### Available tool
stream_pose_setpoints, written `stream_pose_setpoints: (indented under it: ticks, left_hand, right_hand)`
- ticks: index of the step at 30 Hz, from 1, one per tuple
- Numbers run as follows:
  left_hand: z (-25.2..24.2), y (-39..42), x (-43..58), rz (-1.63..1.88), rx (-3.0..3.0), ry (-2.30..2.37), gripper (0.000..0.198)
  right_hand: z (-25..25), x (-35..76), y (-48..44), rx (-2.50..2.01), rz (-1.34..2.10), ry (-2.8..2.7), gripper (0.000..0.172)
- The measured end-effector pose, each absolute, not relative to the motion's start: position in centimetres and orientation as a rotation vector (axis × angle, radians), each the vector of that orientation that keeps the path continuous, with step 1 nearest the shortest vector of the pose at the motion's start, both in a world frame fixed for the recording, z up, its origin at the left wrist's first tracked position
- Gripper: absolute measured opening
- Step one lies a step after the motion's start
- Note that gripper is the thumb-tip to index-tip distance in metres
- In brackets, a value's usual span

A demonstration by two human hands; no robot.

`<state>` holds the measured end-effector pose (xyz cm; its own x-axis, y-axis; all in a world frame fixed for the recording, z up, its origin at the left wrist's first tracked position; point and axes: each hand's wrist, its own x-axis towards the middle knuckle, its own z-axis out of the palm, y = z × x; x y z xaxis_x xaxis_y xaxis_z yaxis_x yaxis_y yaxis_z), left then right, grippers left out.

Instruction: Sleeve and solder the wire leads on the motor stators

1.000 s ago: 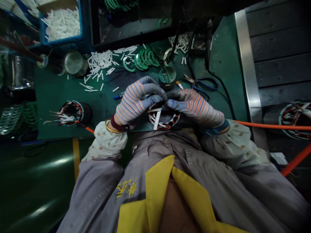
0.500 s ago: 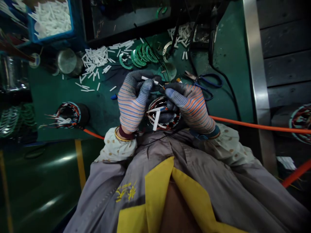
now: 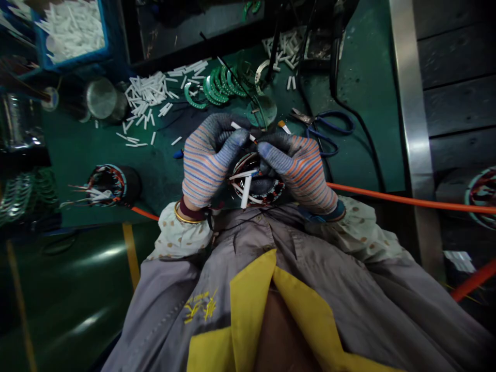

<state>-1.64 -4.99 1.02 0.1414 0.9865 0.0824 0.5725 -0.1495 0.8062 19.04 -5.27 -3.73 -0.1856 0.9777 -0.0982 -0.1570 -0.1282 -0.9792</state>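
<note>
Both hands wear striped gloves with dark fingers. My left hand (image 3: 213,155) is closed, pinching a thin white sleeve (image 3: 235,125) between thumb and forefinger. My right hand (image 3: 296,165) is closed too, its thumb and forefinger on a thin wire (image 3: 255,142) at the sleeve's lower right end. The two fingertips nearly touch. Just below them stands a motor stator (image 3: 267,199) with wound coils round its opening. Thicker white sleeves (image 3: 246,191) stick out of it on wires. Parts of the stator are hidden by my right hand.
Loose white sleeves (image 3: 145,95) lie beyond my left hand beside green slotted rings (image 3: 217,85). Blue-handled scissors (image 3: 329,126) and a small brush (image 3: 284,126) lie to the right. Another stator (image 3: 129,185) sits left. A blue bin (image 3: 101,54) holds more sleeves. Black cables (image 3: 360,119) cross the bench.
The white sleeve has slid toward my right fingertips, and less bare wire shows between the hands. The hands have drawn closer together. The whole view has shifted slightly.
</note>
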Motion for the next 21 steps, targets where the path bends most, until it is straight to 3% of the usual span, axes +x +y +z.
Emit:
stream_pose_setpoints:
  ticks: [10,16,19,21]
  left_hand:
    - [1.1,-4.5,-1.5,0.825,1.872,1.396,0.060]
    - [0.6,-5.9,-2.6,0.576,2.125,1.378,0.058]
    - [0.4,-4.5,-3.1,0.686,2.195,1.395,0.049]
    - [-0.3,-2.7,-2.6,0.772,2.265,1.469,0.047]
  right_hand:
    - [-4.3,20.3,-5.6,-1.100,1.399,-1.352,0.067]
    - [-3.8,26.5,-3.6,-1.512,0.842,-2.047,0.034]
    - [-4.6,25.2,-1.2,-1.834,0.695,-2.221,0.051]
    - [-5.5,23.9,0.3,-1.923,0.670,-2.225,0.051]
